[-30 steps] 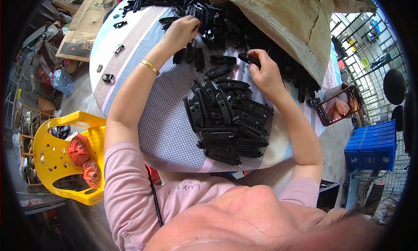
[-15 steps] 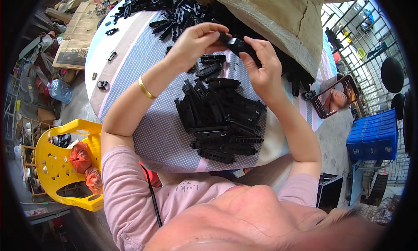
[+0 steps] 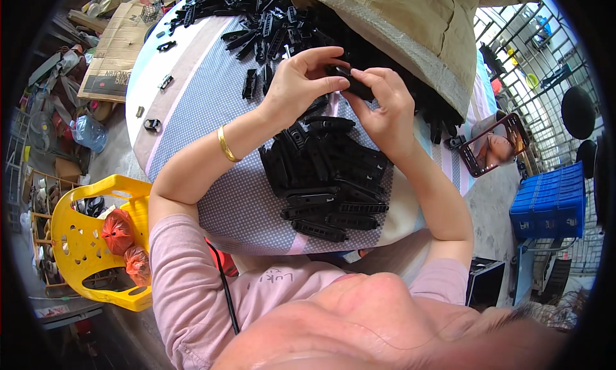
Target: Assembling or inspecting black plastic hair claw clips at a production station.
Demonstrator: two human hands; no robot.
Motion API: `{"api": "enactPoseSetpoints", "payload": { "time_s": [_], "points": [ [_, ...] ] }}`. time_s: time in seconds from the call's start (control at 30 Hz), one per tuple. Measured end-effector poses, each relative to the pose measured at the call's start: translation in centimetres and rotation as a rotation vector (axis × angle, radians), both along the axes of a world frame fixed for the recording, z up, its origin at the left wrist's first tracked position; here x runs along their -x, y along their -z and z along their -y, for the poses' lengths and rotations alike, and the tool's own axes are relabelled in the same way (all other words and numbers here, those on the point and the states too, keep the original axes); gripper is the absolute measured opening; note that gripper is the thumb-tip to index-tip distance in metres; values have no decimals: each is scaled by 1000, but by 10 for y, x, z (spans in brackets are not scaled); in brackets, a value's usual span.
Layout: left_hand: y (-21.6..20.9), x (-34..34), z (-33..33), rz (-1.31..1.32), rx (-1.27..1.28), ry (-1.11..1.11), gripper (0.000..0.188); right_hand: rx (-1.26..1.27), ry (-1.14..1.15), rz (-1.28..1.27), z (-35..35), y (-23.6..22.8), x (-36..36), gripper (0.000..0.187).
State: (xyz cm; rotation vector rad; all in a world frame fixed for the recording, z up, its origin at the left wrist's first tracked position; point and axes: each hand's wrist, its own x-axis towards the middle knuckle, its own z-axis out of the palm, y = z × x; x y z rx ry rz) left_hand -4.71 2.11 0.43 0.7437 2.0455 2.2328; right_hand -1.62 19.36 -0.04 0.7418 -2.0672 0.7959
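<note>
Between my two hands, above the far part of the round table, is a narrow black plastic part point(image 3: 357, 86). My right hand point(image 3: 387, 107) pinches it from the right with thumb and fingertips. My left hand point(image 3: 301, 84) closes its thumb and fingers on the part's left end; the fingers hide much of that end. Below them a stack of similar long black plastic parts point(image 3: 321, 177) lies on the cloth, some side by side and some crosswise. Beyond my left hand spreads a large loose heap of black pieces point(image 3: 269, 24).
A brown paper-covered sack point(image 3: 410, 36) stands at the far right of the table point(image 3: 218, 197). A phone point(image 3: 494, 144) on a holder is at the right edge. Nearby are a yellow chair point(image 3: 80, 235) with red bags, a blue crate point(image 3: 548, 200) and a cardboard sheet point(image 3: 119, 56).
Both hands have come slightly nearer to me and closer together. My left hand has turned, and its thumb now lies along the black part. The stack on the table looks the same.
</note>
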Motion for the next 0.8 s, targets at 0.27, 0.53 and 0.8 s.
{"api": "enactPoseSetpoints", "payload": {
  "time_s": [0.27,0.53,0.8],
  "points": [
    [12,8,-1,94,-83,150,38,619,-289,558,1,6,-2,29],
    [-5,11,3,445,51,136,32,-79,-169,-66,-10,-4,8,35],
    [-16,2,11,230,375,198,31,-237,-106,-44,-7,-6,-2,36]
  ]
}}
